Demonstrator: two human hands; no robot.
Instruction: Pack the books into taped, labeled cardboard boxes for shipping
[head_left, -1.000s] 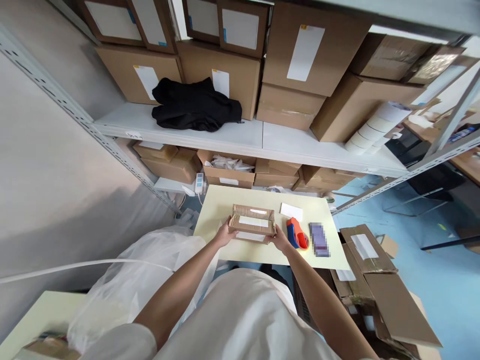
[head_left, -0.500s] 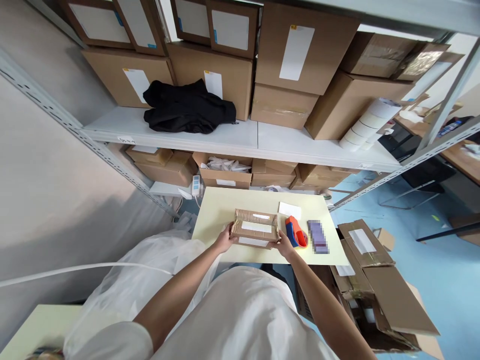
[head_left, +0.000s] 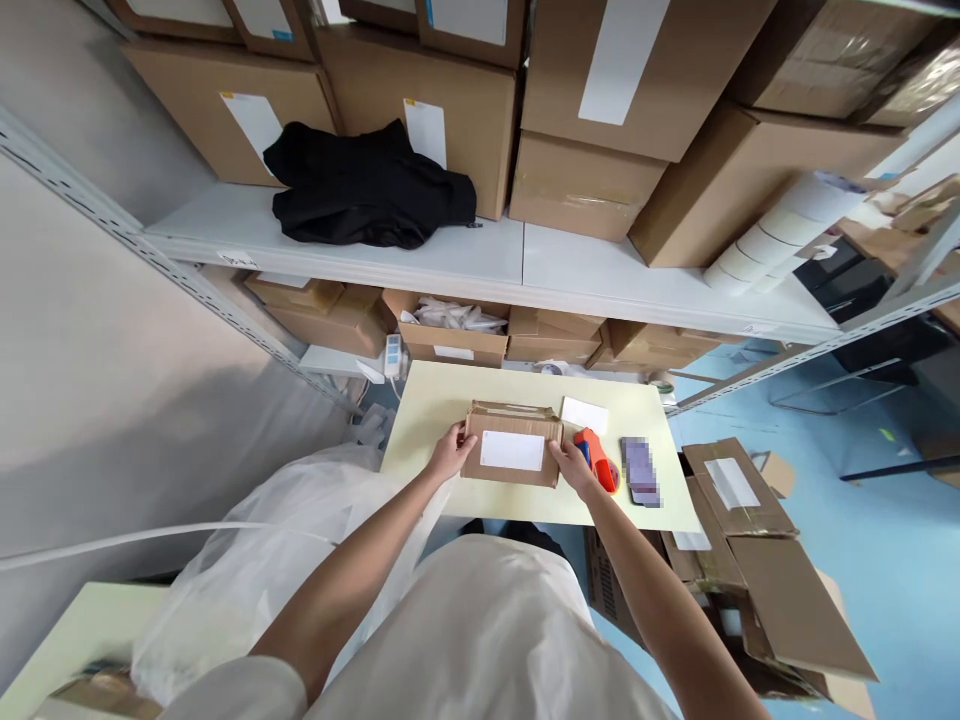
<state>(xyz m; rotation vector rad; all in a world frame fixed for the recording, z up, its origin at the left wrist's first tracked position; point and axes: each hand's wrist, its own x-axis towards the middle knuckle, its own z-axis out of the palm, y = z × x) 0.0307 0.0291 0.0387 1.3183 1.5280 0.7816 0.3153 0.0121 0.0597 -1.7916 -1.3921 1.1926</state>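
Note:
Between my two hands is a small brown cardboard box point(head_left: 480, 472), a white label on the face turned up towards me and shiny tape along its far edge. My left hand point(head_left: 451, 450) grips its left end, thumb on the labelled face. At the right end my right hand point(head_left: 570, 463) closes on it the same way. The box is over the pale yellow table point(head_left: 420, 400); whether it touches the top I cannot tell. Just right of my right hand lies an orange and blue tape dispenser point(head_left: 596, 460), partly covered by that hand.
A white card point(head_left: 585, 414) and a blurred-out phone-like object point(head_left: 640, 470) lie on the table. Behind it, shelving point(head_left: 480, 270) bears large cartons, a black garment point(head_left: 367, 185) and white rolls point(head_left: 784, 235). Opened cartons point(head_left: 795, 600) stand at right, clear plastic sheeting point(head_left: 277, 560) at left.
The box has been tilted between my hands, so a face with one large label now shows instead of the taped face. My view has shifted slightly closer to the shelves.

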